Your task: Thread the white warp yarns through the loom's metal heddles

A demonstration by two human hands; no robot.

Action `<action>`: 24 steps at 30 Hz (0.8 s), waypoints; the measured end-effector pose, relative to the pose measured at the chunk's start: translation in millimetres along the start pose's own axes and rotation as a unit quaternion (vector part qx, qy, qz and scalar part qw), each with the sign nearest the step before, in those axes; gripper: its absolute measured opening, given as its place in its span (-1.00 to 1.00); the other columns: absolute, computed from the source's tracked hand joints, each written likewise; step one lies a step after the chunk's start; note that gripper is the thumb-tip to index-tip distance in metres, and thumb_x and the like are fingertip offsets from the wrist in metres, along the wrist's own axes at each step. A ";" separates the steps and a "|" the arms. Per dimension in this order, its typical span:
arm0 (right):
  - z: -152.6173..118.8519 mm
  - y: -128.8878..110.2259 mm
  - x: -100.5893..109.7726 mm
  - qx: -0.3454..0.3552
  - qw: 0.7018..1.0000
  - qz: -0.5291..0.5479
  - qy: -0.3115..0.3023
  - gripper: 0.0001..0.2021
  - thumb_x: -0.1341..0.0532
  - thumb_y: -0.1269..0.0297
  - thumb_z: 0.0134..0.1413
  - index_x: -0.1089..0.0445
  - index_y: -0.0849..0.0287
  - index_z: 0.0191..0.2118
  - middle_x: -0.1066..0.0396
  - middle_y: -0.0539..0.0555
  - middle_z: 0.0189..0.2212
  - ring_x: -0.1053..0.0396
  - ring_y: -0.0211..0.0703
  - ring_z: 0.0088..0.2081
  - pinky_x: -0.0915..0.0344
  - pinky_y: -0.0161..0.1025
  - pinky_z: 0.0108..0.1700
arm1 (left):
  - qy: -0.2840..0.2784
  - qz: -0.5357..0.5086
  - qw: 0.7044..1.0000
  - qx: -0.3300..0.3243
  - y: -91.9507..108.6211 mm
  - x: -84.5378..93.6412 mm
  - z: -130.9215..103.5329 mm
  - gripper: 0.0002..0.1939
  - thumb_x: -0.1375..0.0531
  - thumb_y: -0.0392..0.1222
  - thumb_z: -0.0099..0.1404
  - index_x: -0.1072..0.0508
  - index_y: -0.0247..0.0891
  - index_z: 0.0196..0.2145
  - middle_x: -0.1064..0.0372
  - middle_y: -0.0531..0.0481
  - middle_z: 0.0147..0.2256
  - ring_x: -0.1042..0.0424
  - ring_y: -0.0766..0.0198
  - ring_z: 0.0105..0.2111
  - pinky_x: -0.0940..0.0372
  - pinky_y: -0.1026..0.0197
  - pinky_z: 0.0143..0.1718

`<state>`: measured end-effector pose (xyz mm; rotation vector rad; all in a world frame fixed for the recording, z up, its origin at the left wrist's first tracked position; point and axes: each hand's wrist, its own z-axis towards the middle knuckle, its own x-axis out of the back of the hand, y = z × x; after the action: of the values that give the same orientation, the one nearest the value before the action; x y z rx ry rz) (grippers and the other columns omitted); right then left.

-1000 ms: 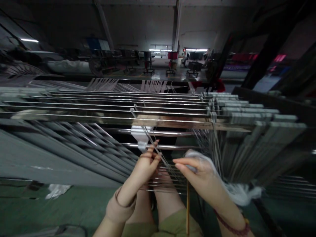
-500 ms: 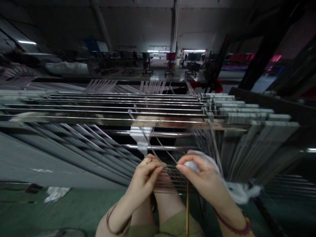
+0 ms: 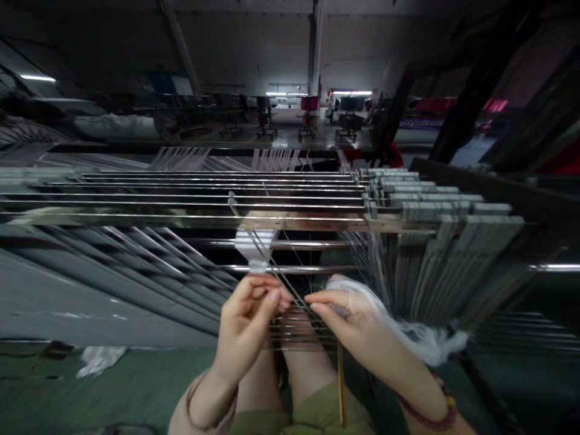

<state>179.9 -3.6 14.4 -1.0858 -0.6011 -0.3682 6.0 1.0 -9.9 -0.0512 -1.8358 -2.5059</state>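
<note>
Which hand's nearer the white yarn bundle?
Right. The right hand has the white yarn bundle running alongside it, past the knuckles; the left hand is apart from it, farther left.

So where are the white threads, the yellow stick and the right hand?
White threads (image 3: 432, 347): head view, on the loose, bunched end.
Yellow stick (image 3: 341, 385): head view, middle of its length.
Right hand (image 3: 357, 317): head view, middle of the hand.

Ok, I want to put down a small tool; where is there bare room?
The green floor at lower left looks bare between the white cloth and the left sleeve. It is crowded between the left hand and right hand, where thin strands slant down, and at right, where grey strips hang packed above white yarn.
</note>
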 end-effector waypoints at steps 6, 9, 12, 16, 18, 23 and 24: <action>4.2 -2.6 -1.9 -0.018 0.999 0.016 -0.032 -0.90 -0.19 0.45 0.09 -0.40 0.13 -0.38 -0.42 -0.09 -0.44 -0.39 -0.25 -0.33 -0.30 -0.32 -0.24 | -0.121 0.063 0.989 0.056 -8.9 -2.1 -25.1 -0.88 -0.03 -0.23 0.34 -0.30 -0.20 -0.36 -0.33 0.02 -0.44 -0.35 0.27 -0.42 -0.23 0.24 -0.37; -8.4 -1.9 6.0 -0.007 0.997 -0.003 0.078 -0.92 -0.23 0.42 0.07 -0.42 0.08 -0.36 -0.45 -0.11 -0.43 -0.41 -0.26 -0.33 -0.31 -0.36 -0.24 | -0.039 0.006 0.994 0.101 -30.0 0.2 -4.3 -0.88 -0.12 -0.17 0.27 -0.35 -0.23 -0.24 -0.36 -0.05 -0.29 -0.36 0.25 -0.36 -0.24 0.24 -0.36; -19.3 -0.1 10.9 0.013 0.990 -0.040 0.133 -0.86 -0.20 0.39 0.10 -0.47 0.03 -0.26 -0.50 -0.09 -0.37 -0.44 -0.25 -0.28 -0.33 -0.34 -0.18 | -0.029 -0.023 0.992 0.119 -37.7 3.3 9.7 -0.76 -0.16 -0.13 0.22 -0.36 -0.27 -0.17 -0.37 -0.04 -0.36 -0.33 0.28 -0.47 -0.21 0.26 -0.46; -17.5 1.8 7.7 -0.021 0.998 -0.022 0.050 -0.81 -0.13 0.41 0.14 -0.49 0.10 -0.23 -0.53 -0.03 -0.34 -0.46 -0.20 -0.30 -0.36 -0.27 -0.19 | -0.087 -0.124 0.974 0.170 -21.8 9.8 2.6 -0.72 -0.11 -0.07 0.27 -0.29 -0.28 -0.13 -0.16 0.19 -0.68 -0.08 0.41 -0.71 -0.03 0.35 -0.63; -12.3 2.1 3.8 -0.032 0.999 -0.008 0.030 -0.80 -0.12 0.41 0.15 -0.49 0.12 -0.22 -0.53 0.00 -0.30 -0.46 -0.16 -0.25 -0.35 -0.21 -0.13 | -0.074 -0.204 0.957 0.194 -9.0 13.1 -6.7 -0.69 -0.15 -0.11 0.25 -0.28 -0.27 -0.09 -0.13 0.23 -0.72 -0.04 0.45 -0.71 0.02 0.38 -0.62; 0.6 0.9 -8.7 -0.010 1.000 -0.002 -0.020 -0.82 -0.12 0.41 0.15 -0.46 0.10 -0.21 -0.50 -0.02 -0.26 -0.42 -0.16 -0.18 -0.29 -0.20 -0.05 | -0.110 -0.310 0.916 0.231 13.7 3.5 -33.0 -0.83 -0.15 -0.17 0.26 -0.35 -0.26 -0.20 -0.24 0.14 -0.70 -0.09 0.46 -0.71 0.05 0.38 -0.64; 2.9 0.9 -10.8 0.001 1.000 -0.001 -0.026 -0.83 -0.13 0.41 0.15 -0.45 0.09 -0.22 -0.49 -0.03 -0.26 -0.41 -0.17 -0.17 -0.28 -0.20 -0.04 | -0.150 -0.306 0.910 0.237 15.1 -1.6 -37.6 -0.86 -0.16 -0.15 0.26 -0.36 -0.27 -0.29 -0.25 0.12 -0.69 -0.10 0.46 -0.72 0.04 0.38 -0.65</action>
<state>171.1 -0.7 8.1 -1.0954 -0.6476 -0.3414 8.1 -39.5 -6.9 0.1940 -2.9368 -2.3794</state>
